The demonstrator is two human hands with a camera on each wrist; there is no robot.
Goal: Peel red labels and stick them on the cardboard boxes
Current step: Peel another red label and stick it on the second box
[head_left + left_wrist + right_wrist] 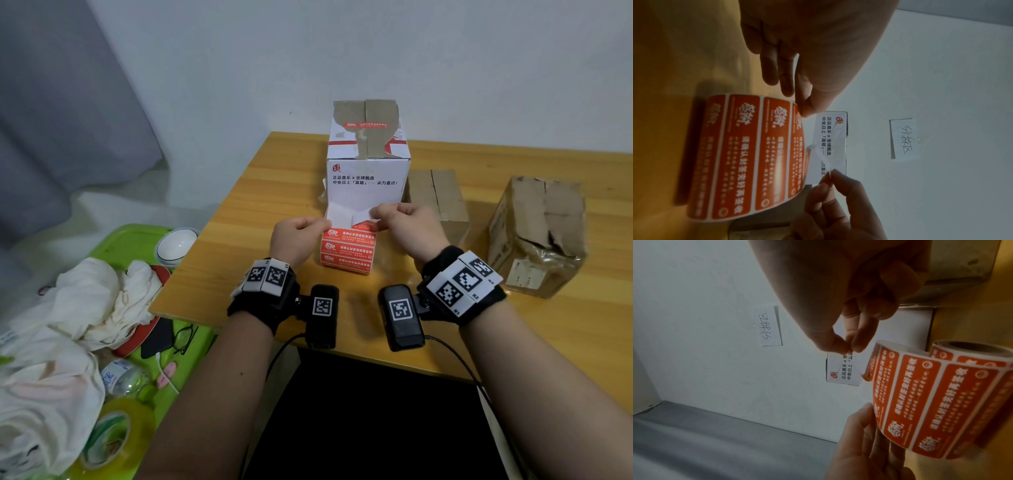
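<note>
A roll of red labels [346,248] lies on the wooden table [260,240], just in front of a tall white box [368,181]. Its loose strip [748,154] curves up off the roll. My left hand [320,224] pinches the strip's left edge between thumb and forefinger [807,104]. My right hand [376,212] pinches the corner of a partly peeled label [867,374] whose white back shows. Two brown cardboard boxes stand to the right: one [438,202] beside the white box, a crumpled one [537,233] further right.
A green tray [130,240] off the table's left edge holds white cloths [102,301], a bowl [176,245], glasses, a phone and a tape roll [113,438]. A handwritten paper note [904,139] is stuck on the wall. The table's near edge runs under my wrists.
</note>
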